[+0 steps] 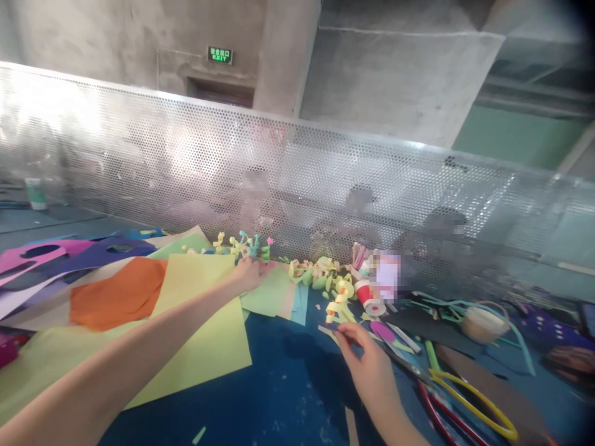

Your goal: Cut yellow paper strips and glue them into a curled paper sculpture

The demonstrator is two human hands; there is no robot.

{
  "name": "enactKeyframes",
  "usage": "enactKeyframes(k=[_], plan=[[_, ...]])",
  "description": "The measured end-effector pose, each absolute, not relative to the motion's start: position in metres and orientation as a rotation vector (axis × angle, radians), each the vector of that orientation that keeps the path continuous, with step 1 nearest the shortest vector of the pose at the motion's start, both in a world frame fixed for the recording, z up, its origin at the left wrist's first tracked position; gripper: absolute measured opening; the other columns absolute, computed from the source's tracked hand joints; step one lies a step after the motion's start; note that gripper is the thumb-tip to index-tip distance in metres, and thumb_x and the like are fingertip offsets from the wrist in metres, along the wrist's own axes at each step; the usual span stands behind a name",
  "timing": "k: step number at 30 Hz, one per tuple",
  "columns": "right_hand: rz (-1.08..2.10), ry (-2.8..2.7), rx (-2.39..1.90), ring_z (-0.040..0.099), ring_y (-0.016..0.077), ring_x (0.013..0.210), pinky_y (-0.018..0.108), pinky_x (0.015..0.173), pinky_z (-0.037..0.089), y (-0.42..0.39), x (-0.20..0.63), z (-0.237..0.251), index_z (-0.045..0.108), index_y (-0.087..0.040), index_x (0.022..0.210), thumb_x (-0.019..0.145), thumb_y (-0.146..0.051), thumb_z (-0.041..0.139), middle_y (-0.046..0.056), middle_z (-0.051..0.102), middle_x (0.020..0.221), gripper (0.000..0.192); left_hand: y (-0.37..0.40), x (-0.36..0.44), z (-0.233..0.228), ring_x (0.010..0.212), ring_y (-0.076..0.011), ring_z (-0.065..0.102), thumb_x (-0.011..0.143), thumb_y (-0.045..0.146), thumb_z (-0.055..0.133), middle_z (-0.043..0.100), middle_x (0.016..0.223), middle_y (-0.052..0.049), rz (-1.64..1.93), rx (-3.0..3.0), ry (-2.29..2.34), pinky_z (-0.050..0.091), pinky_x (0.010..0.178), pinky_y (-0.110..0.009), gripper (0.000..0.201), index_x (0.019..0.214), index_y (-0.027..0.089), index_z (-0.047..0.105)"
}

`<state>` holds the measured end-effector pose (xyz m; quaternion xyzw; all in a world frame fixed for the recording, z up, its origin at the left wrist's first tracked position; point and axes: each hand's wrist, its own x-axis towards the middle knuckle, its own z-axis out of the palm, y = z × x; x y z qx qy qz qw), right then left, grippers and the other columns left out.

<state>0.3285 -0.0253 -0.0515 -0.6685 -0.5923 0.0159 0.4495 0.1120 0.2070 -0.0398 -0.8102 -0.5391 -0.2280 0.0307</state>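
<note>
A short, pale paper strip (326,330) lies at the tips of the right hand (367,362), pinched between thumb and forefinger just above the blue table (279,384); the other fingers curl loosely behind it. Just beyond the strip sits a heap of yellow and green paper curls (332,288), and beside that a red and white cup (369,296) lying on its side. To the right of the hand, scissors with yellow and red handles (465,402) rest on the table, near but not touching the wrist. The left hand (248,274) stretches far forward across a yellow-green paper sheet (204,334), its fingers bent down onto the far edge of a light green sheet (269,294); whether it grips anything cannot be told. Right behind its fingertips stands a row of small paper figures (244,244). An orange sheet (116,297) lies further left. A perforated metal screen (186,161) runs along the back of the table.
</note>
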Motion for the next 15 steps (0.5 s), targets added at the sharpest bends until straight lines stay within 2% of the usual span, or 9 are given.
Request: enactKeyframes(k=[4,8,15], plan=[[0.047,-1.464,-1.657,0.063,0.0188,0.078,0.026,0.067,0.049,-0.025,0.328,-0.051,0.057,-0.022,0.084,0.080,-0.040,0.046,0.004,0.066,0.084,0.022,0.206,0.107,-0.033,0.108,-0.0351,0.041,0.078,0.038,0.043,0.053,0.105,-0.019,-0.687,-2.430,-1.675,0.035,0.085,-0.043,0.039,0.101,0.010,0.059],[0.058,-1.466,-1.675,0.063,0.0183,0.078,0.024,0.066,0.049,-0.025,0.327,-0.050,0.057,-0.022,0.084,0.080,-0.040,0.047,0.004,0.066,0.084,0.022,0.204,0.119,-0.027,0.104,-0.0300,0.044,0.079,0.030,0.042,0.054,0.100,-0.015,-0.705,-2.440,-1.600,0.033,0.088,-0.038,0.029,0.092,0.013,0.061],[0.040,-1.497,-1.676,0.063,0.0195,0.077,0.025,0.064,0.049,-0.026,0.326,-0.048,0.058,-0.022,0.084,0.081,-0.039,0.045,0.005,0.067,0.083,0.022,0.216,0.145,-0.032,0.097,-0.0308,0.046,0.079,0.024,0.040,0.055,0.096,-0.017,-0.759,-2.426,-1.581,0.036,0.080,-0.038,0.030,0.098,0.010,0.059]])
